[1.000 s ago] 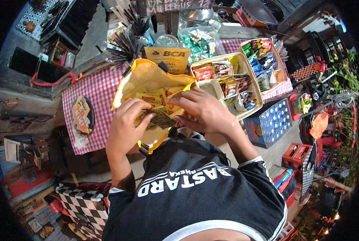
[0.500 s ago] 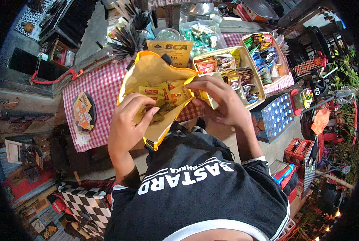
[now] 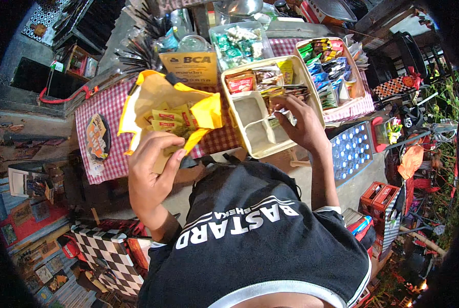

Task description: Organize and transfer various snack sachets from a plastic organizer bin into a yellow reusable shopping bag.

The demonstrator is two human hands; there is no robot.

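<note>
A large yellow bag with a wide mouth holds several small yellow sachets. My left hand pinches the near edge of the bag between thumb and fingers. To the right, my right hand is over a cream divided box, its fingers bent down among brown sachets. Whatever lies between those fingertips is too small and covered to make out. The box's far compartments hold red, brown and yellow sachets; its near left compartment shows a bare bottom.
A second box of colourful sachets stands right of the first. Behind are a clear tub of green and white packets and a brown sign. Blue-capped bottles stand at the right. A round sign lies on the checked cloth.
My right hand has left the bag's rim and moved right over the divided box. The bag, still in my left hand, has shifted left, and its right side now folds outward.
</note>
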